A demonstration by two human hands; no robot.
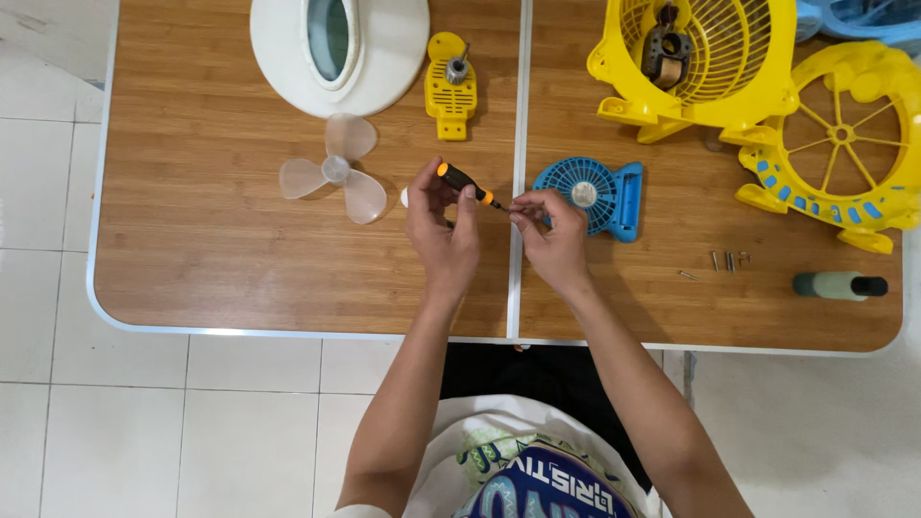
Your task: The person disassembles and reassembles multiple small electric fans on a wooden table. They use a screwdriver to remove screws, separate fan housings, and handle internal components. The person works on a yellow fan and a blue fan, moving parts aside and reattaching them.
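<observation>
Wooden folding table [240,278] with white rim and centre seam, spread as a workbench, parts laid apart so each stays findable.

Far right: large yellow plastic fan cage [758,58] with dark motor inside, open side up; beside it, yellow spoked fan grille with blue dashes [844,144], lying flat.

Top centre-left: white round fan housing [384,48]; below it, clear three-blade propeller [336,173], flat on the wood.

Small yellow motor mount [449,96] close to the seam.

Small blue handheld fan [600,197] just beside the right hand.

Dark-capped green cylinder [839,285] on its side, near right edge.

Left hand [441,235] closed around orange-and-black screwdriver [465,182], above the seam, tip angled to the right.

Right hand [552,240] pinching narrow at the tip, seemingly steadying it; anything held there too small to tell.

Loose small screws [724,261] grouped together, well apart from hands.
</observation>
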